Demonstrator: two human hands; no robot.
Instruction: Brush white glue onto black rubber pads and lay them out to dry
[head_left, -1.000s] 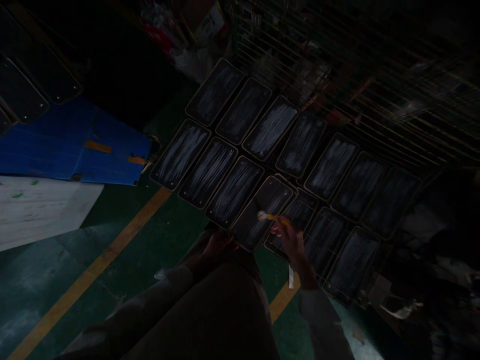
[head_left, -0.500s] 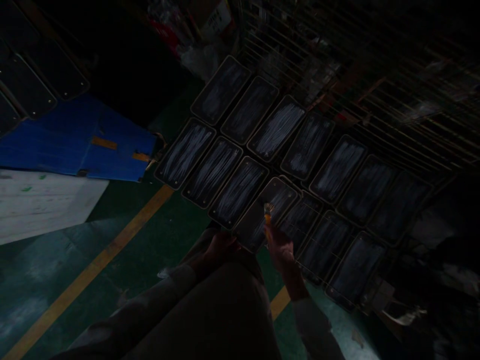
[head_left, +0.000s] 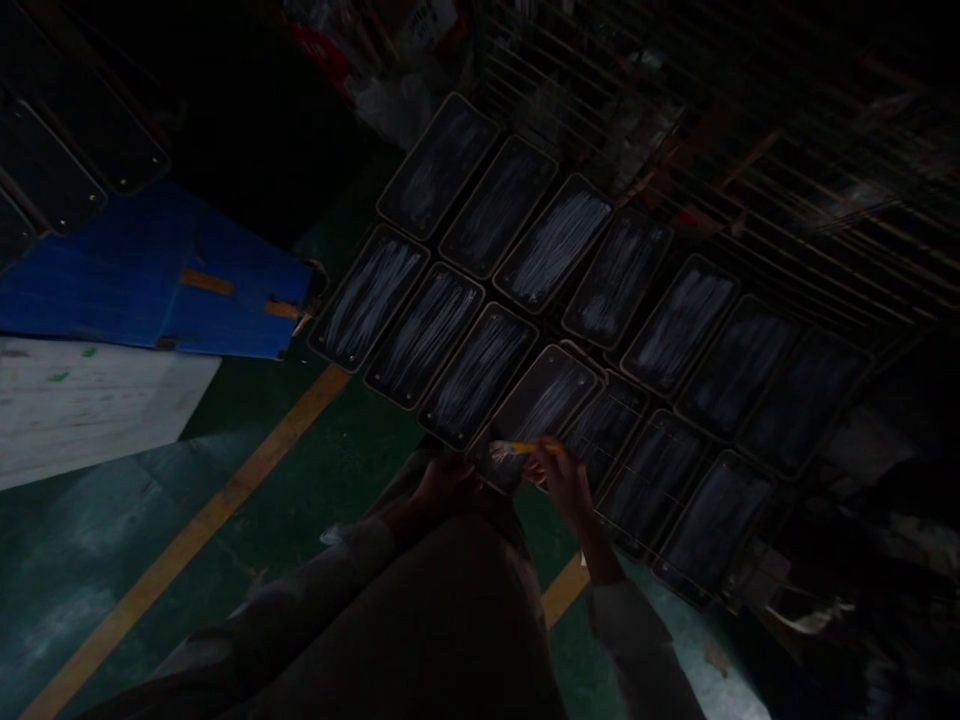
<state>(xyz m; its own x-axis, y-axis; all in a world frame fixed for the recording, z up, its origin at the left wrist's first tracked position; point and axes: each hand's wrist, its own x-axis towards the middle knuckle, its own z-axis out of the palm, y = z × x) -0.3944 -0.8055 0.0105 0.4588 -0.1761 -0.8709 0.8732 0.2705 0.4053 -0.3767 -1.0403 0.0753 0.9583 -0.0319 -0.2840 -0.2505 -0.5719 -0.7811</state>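
Observation:
My right hand (head_left: 561,475) is closed around the yellow handle of a paintbrush (head_left: 517,449). Its bristles are over the lower end of a dark rectangular panel (head_left: 551,385) with rounded corners, and pale streaks mark the panel's upper part. At that panel's near left corner is my left hand (head_left: 446,475), its fingers curled at the edge, apparently gripping it; the dim light hides the exact hold. Beside it lies another panel (head_left: 480,375) covered in whitish streaks, and a further one (head_left: 607,420) is partly behind my right hand.
Several more streaked panels (head_left: 555,243) lie in two rows. A wire rack (head_left: 720,240) stands behind them. At left are a blue sheet (head_left: 150,270), a white board (head_left: 97,400) and more dark panels (head_left: 56,170). A yellow line (head_left: 202,515) crosses the green floor.
The paintbrush has moved from the panel's middle down to its near end and swung from upright to pointing left. My left hand has stayed at the panel's corner.

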